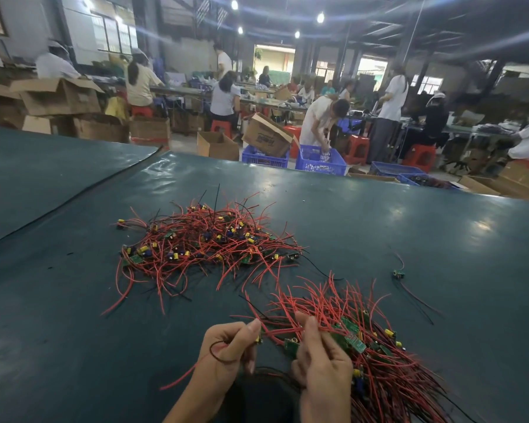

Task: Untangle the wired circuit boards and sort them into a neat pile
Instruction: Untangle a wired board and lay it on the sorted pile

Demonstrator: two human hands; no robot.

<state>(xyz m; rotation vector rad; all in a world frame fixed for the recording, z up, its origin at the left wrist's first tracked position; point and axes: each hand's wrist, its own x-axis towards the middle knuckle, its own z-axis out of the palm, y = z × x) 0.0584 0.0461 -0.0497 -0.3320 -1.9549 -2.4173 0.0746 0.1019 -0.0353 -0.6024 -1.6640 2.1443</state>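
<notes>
Left of centre on the green mat (74,300), I see the tangled heap (202,239) waiting. My left hand (229,349) pinches one wired board (258,338), its fingers curled. My right hand (321,361) grips boards at the edge of the combed pile (385,355). I judge I'm mid-sort: next, free its leads and lay it parallel.

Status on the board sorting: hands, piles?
left hand pinches loose wires; right hand grips sorted bundle. Tangled heap lies beyond. Nothing blocking; stray board far right.

Sorted bundle (388,380) partly off-frame below
</notes>
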